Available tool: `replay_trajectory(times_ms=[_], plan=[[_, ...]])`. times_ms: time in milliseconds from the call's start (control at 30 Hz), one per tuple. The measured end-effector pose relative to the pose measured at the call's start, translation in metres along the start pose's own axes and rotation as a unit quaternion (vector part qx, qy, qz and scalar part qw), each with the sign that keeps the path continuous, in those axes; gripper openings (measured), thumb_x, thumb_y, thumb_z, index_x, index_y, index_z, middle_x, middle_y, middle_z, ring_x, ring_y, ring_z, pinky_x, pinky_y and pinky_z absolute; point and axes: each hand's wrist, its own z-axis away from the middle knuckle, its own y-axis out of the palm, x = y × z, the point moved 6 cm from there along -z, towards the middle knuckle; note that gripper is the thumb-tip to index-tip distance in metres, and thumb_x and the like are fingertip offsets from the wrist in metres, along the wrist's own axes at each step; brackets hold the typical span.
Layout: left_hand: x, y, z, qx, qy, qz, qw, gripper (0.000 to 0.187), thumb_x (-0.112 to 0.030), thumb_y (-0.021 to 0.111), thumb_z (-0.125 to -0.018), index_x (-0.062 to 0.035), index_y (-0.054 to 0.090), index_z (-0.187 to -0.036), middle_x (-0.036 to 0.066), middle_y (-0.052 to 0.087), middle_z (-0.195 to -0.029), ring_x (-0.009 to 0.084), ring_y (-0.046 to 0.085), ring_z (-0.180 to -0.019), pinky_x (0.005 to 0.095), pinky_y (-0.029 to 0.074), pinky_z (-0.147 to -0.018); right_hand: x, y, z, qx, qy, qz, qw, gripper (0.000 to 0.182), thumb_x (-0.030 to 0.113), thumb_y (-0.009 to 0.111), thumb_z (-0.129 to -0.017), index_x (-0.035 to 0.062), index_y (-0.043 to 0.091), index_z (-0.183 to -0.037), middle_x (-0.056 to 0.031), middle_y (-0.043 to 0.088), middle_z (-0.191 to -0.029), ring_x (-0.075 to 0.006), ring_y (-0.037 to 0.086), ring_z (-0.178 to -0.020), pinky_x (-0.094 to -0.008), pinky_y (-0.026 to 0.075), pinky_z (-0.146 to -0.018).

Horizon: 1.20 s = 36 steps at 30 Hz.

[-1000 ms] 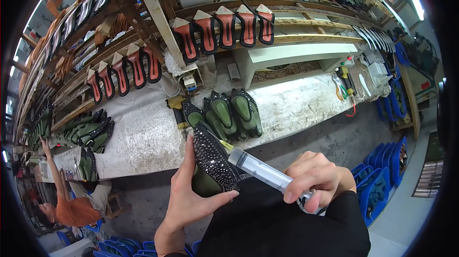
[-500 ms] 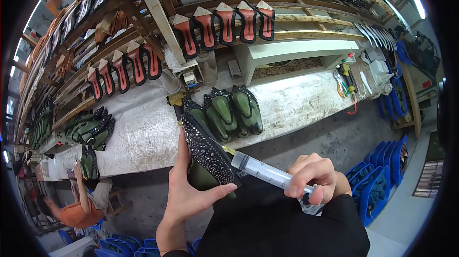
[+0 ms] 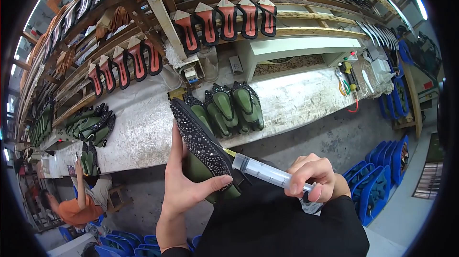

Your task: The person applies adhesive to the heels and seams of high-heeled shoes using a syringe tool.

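The pale tabletop [image 3: 296,92] spans the view; before its near edge, the studded shoe [image 3: 203,147] has swung up and left over the past second. The left hand [image 3: 184,185] holds it in a wide grip, thumb on the near side and fingers behind. The right hand [image 3: 313,178] keeps its grip closed around the rear of the syringe [image 3: 260,168], whose yellow tip [image 3: 229,152] now sits at the shoe's edge farther from the toe, so its place has worked back along that edge.

Counted: one other person [image 3: 71,214], at far left; ten red-and-black pieces [image 3: 249,20] on the wooden rack [image 3: 315,32], five per row; at least four green shoes [image 3: 221,106] overlapping on the tabletop, exact number unclear; one held shoe; one syringe.
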Motion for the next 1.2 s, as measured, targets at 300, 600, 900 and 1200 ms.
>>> replay_trajectory(times_ms=[300,600,900,1200], plan=[[0.002,-0.003,-0.002,-0.003,0.001,0.041,0.999,0.128,-0.003,0.091,-0.060,-0.0066,0.015,-0.162,0.020,0.064,-0.131,0.0255,0.066,-0.107,0.0347,0.052,-0.094,-0.001,0.001,0.004,0.005,0.013,-0.019,1.000,0.029,0.022,0.069,-0.097,-0.0043,0.064,-0.107,-0.0121,0.067,-0.084,-0.0160,0.048,-0.051,-0.0280,0.038,-0.049],[0.009,-0.010,-0.003,0.013,-0.004,0.093,0.996,0.122,-0.001,0.088,-0.062,-0.0093,0.019,-0.162,0.020,0.066,-0.126,0.0241,0.067,-0.100,0.0336,0.053,-0.090,-0.005,0.007,0.005,-0.007,0.012,-0.023,1.000,0.029,0.022,0.071,-0.096,-0.0048,0.064,-0.107,-0.0125,0.067,-0.084,-0.0168,0.048,-0.052,-0.0283,0.039,-0.050],[0.010,-0.012,-0.005,0.012,-0.007,0.174,0.985,0.106,0.001,0.082,-0.065,-0.0086,0.031,-0.156,0.018,0.066,-0.123,0.0242,0.067,-0.097,0.0320,0.053,-0.088,-0.010,0.012,0.006,-0.007,0.015,-0.041,0.999,0.030,0.022,0.071,-0.096,-0.0051,0.063,-0.106,-0.0130,0.067,-0.084,-0.0175,0.048,-0.053,-0.0285,0.040,-0.051],[0.014,-0.018,-0.006,-0.020,-0.020,0.228,0.973,0.090,0.002,0.075,-0.070,-0.0076,0.038,-0.152,0.016,0.066,-0.120,0.0243,0.066,-0.094,0.0315,0.053,-0.085,-0.017,0.015,0.009,-0.012,0.028,-0.045,0.999,0.030,0.023,0.069,-0.097,-0.0053,0.063,-0.107,-0.0130,0.066,-0.082,-0.0173,0.048,-0.052,-0.0286,0.040,-0.051]])
